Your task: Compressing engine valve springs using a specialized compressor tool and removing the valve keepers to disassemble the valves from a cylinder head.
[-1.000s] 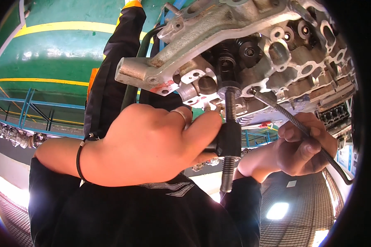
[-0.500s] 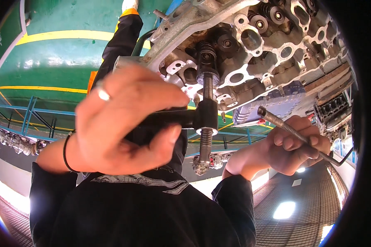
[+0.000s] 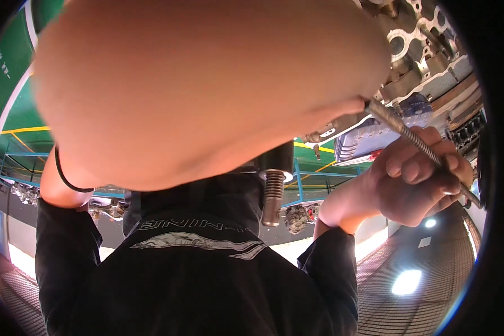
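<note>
My left hand [image 3: 207,89] looms large and blurred close to the view, covering the upper middle. Its fingertip comes up against the tip of a threaded rod [image 3: 397,124]; how its fingers are bent is hidden. In my right hand [image 3: 420,185], at the right, the grey metal rod is gripped by closed fingers and slants up and left. Below my left hand shows the lower end of a black screw clamp [image 3: 273,196], its threaded screw pointing down. Part of a metal engine cylinder head [image 3: 409,84] appears at the upper right, the remainder being covered by my hand.
A blue-purple ribbed plastic case [image 3: 375,134] lies under the cylinder head. Another dark engine part [image 3: 467,131] stands at the far right. Blue metal railings [image 3: 313,172] and more engine parts [image 3: 299,218] are in the background, over a green floor [image 3: 25,120] with yellow lines.
My left hand has moved up and right from beside the black clamp, now hiding most of it and reaching the rod's tip. My right hand and the rod have shifted slightly right.
</note>
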Action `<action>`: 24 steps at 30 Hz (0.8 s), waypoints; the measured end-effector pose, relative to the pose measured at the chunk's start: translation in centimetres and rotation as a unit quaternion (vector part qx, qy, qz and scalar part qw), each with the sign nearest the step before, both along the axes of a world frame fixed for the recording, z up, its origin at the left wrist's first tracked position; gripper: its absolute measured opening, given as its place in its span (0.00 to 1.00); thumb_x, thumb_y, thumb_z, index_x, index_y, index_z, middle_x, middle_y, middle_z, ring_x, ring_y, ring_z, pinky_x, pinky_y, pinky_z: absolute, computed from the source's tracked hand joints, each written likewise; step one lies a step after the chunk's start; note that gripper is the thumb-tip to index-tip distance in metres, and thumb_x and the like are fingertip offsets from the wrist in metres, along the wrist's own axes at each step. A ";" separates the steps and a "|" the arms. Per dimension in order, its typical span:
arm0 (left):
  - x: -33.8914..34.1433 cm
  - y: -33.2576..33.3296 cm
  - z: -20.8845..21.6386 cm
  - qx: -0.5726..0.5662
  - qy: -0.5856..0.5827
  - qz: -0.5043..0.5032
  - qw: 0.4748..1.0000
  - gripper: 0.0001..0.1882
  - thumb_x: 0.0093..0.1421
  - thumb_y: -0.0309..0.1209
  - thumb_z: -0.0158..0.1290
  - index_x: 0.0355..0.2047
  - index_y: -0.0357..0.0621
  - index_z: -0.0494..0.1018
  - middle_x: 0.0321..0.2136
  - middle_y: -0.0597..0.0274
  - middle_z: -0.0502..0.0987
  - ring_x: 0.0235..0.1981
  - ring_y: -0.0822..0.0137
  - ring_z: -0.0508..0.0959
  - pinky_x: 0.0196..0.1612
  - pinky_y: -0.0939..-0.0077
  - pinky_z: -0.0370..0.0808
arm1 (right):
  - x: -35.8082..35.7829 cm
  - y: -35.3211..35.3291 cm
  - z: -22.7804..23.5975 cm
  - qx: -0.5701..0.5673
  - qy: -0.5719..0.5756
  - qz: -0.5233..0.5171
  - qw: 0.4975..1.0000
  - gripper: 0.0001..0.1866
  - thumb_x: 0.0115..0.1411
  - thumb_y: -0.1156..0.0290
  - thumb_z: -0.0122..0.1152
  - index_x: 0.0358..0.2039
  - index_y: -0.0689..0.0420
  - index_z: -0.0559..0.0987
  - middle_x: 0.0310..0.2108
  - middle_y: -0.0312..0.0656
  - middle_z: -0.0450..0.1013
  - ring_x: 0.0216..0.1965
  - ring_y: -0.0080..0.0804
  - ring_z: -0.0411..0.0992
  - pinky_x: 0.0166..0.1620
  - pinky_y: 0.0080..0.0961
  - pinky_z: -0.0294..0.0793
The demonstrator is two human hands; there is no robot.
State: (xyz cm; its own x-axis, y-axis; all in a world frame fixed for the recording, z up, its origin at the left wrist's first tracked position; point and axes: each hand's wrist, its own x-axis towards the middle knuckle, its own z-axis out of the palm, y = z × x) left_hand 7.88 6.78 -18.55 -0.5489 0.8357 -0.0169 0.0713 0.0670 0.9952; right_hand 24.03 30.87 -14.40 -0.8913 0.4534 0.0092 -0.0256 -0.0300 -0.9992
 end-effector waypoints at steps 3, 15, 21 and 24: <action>0.2 -0.2 0.4 -0.027 -0.032 0.021 0.999 0.09 0.62 0.22 0.61 0.41 0.31 0.75 0.36 0.51 0.79 0.24 0.69 0.74 0.27 0.79 0.69 | 0.1 -0.3 -0.3 -0.006 0.005 -0.034 0.999 0.15 0.74 0.63 0.52 0.41 0.66 0.74 0.17 0.36 0.60 0.13 0.25 0.53 0.24 0.26 0.61; 1.3 -0.8 2.2 -0.133 -0.133 0.126 0.974 0.06 0.65 0.23 0.59 0.40 0.33 0.74 0.33 0.55 0.77 0.19 0.77 0.70 0.23 0.84 0.64 | 8.4 3.7 0.2 -0.021 -0.015 -0.201 0.979 0.18 0.76 0.60 0.48 0.50 0.65 0.74 0.27 0.48 0.74 0.24 0.30 0.65 0.24 0.21 0.66; 2.3 -0.3 3.9 -0.298 -0.202 0.144 0.922 0.06 0.64 0.21 0.62 0.38 0.33 0.76 0.26 0.67 0.75 0.22 0.82 0.69 0.24 0.86 0.62 | 13.0 4.8 -1.0 0.009 -0.227 -0.430 0.874 0.18 0.75 0.64 0.52 0.49 0.71 0.75 0.30 0.47 0.74 0.27 0.24 0.64 0.27 0.19 0.60; 2.2 0.2 3.5 -0.282 -0.153 0.097 0.942 0.06 0.62 0.18 0.63 0.39 0.31 0.79 0.27 0.68 0.76 0.24 0.83 0.70 0.28 0.87 0.64 | 14.0 3.9 -2.8 -0.005 -0.297 -0.393 0.870 0.18 0.75 0.66 0.53 0.53 0.71 0.73 0.28 0.41 0.71 0.23 0.21 0.60 0.26 0.19 0.57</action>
